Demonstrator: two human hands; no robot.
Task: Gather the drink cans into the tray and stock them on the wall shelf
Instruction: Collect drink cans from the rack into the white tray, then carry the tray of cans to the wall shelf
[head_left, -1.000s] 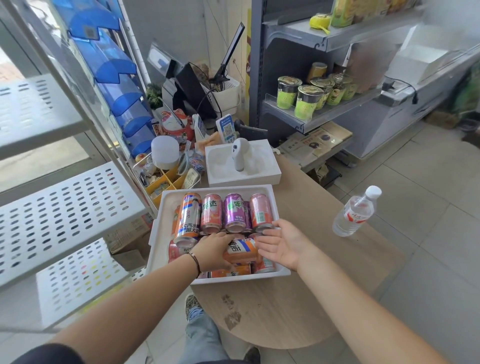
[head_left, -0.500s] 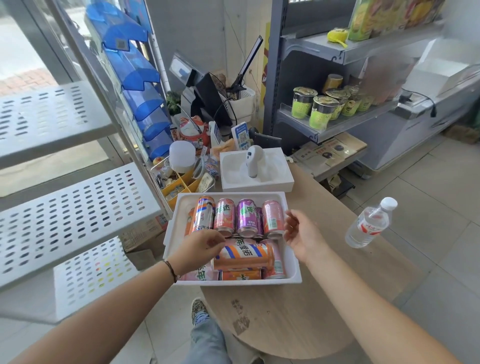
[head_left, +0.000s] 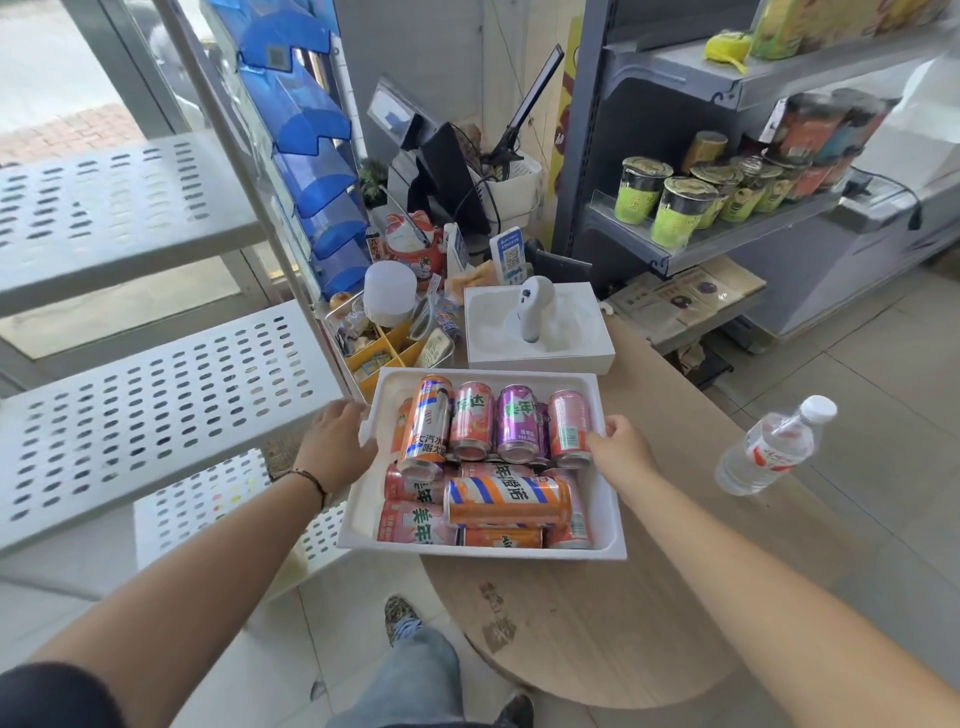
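Note:
A white foam tray (head_left: 483, 552) sits on the round wooden table (head_left: 597, 623), holding several drink cans lying on their sides: orange, pink and purple. An orange striped can (head_left: 506, 501) lies on top at the front. My left hand (head_left: 337, 447) grips the tray's left rim. My right hand (head_left: 618, 449) grips the tray's right rim, beside a pink can (head_left: 570, 427). The white perforated wall shelf (head_left: 150, 410) stands directly left of the tray, its tiers bare.
A clear water bottle (head_left: 769, 447) lies on the table to the right. Behind the tray stand a white box with a scanner (head_left: 535, 322), a yellow organiser (head_left: 395, 353) and till equipment. A grey shelf with green-labelled cans (head_left: 675, 208) stands back right.
Both hands left the orange can on top of the pile and moved apart to the tray's left and right rims. The camera has moved closer.

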